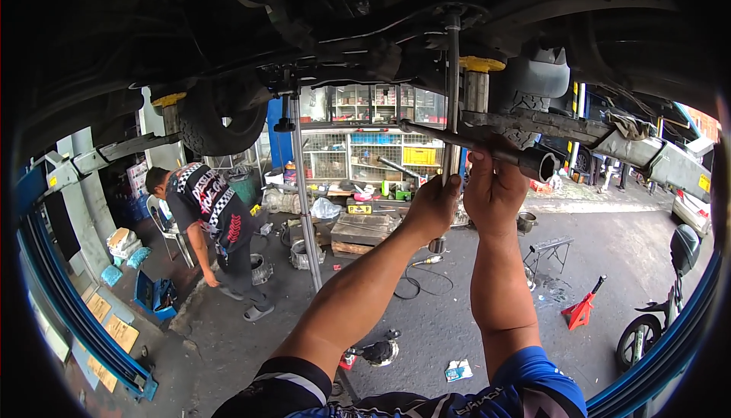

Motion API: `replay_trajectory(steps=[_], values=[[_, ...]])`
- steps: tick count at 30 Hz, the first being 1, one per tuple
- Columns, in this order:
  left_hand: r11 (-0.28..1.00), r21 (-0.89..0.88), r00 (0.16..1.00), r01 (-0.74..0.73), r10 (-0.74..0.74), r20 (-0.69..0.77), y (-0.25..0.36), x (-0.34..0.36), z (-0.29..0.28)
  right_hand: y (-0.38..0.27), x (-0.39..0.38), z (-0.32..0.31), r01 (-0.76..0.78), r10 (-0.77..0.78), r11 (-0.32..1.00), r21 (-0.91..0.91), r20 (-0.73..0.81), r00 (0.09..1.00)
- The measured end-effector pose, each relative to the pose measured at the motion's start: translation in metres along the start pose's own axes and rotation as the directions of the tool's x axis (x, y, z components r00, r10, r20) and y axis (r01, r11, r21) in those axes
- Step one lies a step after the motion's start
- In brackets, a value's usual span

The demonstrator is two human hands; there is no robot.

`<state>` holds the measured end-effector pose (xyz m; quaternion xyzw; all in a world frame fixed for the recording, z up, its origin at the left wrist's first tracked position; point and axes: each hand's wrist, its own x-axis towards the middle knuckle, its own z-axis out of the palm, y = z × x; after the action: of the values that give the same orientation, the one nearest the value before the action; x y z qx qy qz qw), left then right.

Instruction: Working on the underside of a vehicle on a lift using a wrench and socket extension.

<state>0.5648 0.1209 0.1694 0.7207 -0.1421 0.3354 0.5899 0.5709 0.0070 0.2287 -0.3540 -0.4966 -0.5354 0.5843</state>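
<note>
Both my arms are raised beneath the dark underside of a vehicle (365, 30). My left hand (434, 209) is closed around a vertical steel rod (454, 75), whose top meets a fitting on the underside. Just right of it, my right hand (495, 193) grips a long dark socket wrench (537, 165) held almost horizontal, its hollow end pointing right and its shaft crossing the rod. Another vertical metal pole (303, 189) stands to the left, under the undercarriage. A yellow-topped lift pad (480, 64) sits behind the rod, beside a lift arm (655, 167).
A co-worker (209, 220) bends at the left near a blue toolbox (152, 296). Cluttered shelves (369, 151) stand behind. Metal housings (304, 254) and a hose (415, 281) lie on the floor. At the right are a red jack stand (580, 311), a motorcycle (647, 334) and a blue post (678, 353).
</note>
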Motion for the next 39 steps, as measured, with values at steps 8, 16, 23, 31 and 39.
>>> replay_trajectory(steps=[8, 16, 23, 31, 39], values=[[0.982, -0.076, 0.984, 0.175, -0.172, 0.041, 0.026, -0.001, -0.003, -0.008, 0.018, 0.018, 0.138, -0.111, 0.974, -0.181, 0.152, 0.982], [0.992, -0.106, 0.997, 0.063, -0.060, 0.038, 0.022, 0.003, -0.017, 0.088, -0.026, 0.009, -0.823, 0.876, 0.394, 0.410, 0.102, 0.471], [0.989, 0.142, 0.995, -0.032, 0.045, -0.092, 0.038, 0.002, -0.022, 0.052, -0.039, 0.012, -0.767, 0.739, 0.570, 0.293, 0.224, 0.635], [0.865, 0.496, 0.954, -0.070, 0.203, -0.219, 0.047, 0.008, -0.022, -0.015, 0.000, 0.019, -0.082, 0.223, 0.899, 0.429, -0.288, 0.931], [0.900, 0.426, 0.958, -0.090, 0.195, -0.209, 0.057, 0.011, -0.002, 0.124, -0.057, 0.006, -0.751, 0.761, 0.640, -0.162, 0.268, 0.591]])
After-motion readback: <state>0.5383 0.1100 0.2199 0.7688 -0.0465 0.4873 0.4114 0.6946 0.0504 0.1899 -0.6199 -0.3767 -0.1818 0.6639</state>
